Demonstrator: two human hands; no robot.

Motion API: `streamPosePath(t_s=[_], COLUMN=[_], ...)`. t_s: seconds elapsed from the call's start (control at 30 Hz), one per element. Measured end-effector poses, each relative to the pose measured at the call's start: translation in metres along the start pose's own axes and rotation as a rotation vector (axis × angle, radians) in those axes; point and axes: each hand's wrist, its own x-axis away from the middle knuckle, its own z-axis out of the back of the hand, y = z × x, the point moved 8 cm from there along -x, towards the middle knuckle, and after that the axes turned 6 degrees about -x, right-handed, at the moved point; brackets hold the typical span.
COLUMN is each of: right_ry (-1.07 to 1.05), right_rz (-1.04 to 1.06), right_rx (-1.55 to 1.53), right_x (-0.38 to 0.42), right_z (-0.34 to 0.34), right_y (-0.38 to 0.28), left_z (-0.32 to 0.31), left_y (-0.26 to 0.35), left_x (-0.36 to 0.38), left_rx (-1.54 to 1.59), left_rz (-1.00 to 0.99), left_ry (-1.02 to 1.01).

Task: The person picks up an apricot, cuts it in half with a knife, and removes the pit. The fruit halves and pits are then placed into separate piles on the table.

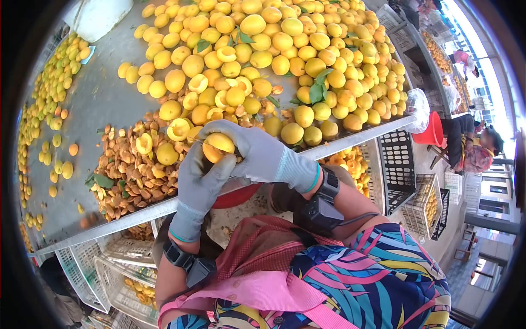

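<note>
Both gloved hands grasp one apricot at the near edge of the table.

The left hand (pixel 200 183) and the right hand (pixel 257 153), each in a grey glove, close around a single apricot (pixel 218 146) held just above the metal table (pixel 98 98) edge. Directly beyond lies a heap of brown pits (pixel 129 175) mixed with halved fruit. Further back, a large pile of whole apricots (pixel 296 49) covers the table. A red bowl (pixel 235 196) sits below the table edge, under the hands.
</note>
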Motion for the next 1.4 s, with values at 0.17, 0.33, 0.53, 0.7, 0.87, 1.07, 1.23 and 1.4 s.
streamPosePath(t_s=[0.17,0.33,0.53,0.7,0.87,1.07,1.23,1.4], right_ry=[-0.004,-0.065,-0.037,-0.015,0.171,0.544,0.883,0.930], right_rz=[0.065,0.057,0.121,-0.194,-0.476,-0.090,0.366,0.418], right_rx=[-0.030,-0.092,-0.037,-0.137,-0.289,-0.658,-0.819,-0.713], right_x=[-0.001,0.001,-0.002,-0.001,0.009,0.002,0.015,0.016], right_z=[-0.002,-0.006,0.001,0.018,0.039,0.067,0.076,0.056], right_y=[-0.002,-0.003,0.003,0.008,0.020,-0.007,-0.054,-0.060], left_z=[0.007,0.007,0.009,0.006,-0.002,-0.013,-0.018,-0.017], left_y=[0.000,0.010,0.009,-0.006,-0.006,-0.009,-0.020,-0.018], left_x=[-0.001,0.003,0.006,0.004,0.002,-0.003,-0.006,-0.005], left_rx=[-0.194,-0.184,-0.161,0.220,0.354,0.439,0.295,0.275], left_rz=[-0.114,-0.113,-0.190,0.199,0.198,0.228,0.296,0.252], left_ry=[0.019,-0.043,-0.055,-0.180,-0.143,-0.115,-0.117,-0.113])
